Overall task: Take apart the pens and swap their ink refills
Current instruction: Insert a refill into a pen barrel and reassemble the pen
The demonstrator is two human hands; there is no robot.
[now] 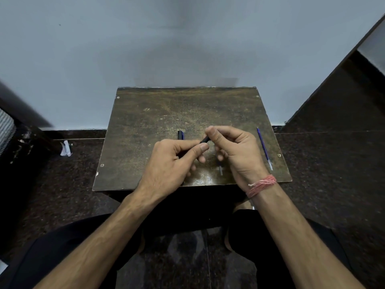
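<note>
My left hand (177,161) grips a black pen barrel (205,140) above the middle of a small worn wooden table (145,122). My right hand (233,151) pinches the barrel's far end with thumb and forefinger. Most of the barrel is hidden inside my left fist. A dark pen cap with a blue clip (180,135) lies just beyond my left hand. A small grey pen part (220,168) lies on the table under my right hand. A blue ink refill (264,149) lies lengthwise near the table's right edge.
The table stands against a pale wall on a dark speckled floor. A crumpled white scrap (66,149) lies on the floor to the left. A dark panel (343,97) rises at the right. My knees sit below the table's front edge.
</note>
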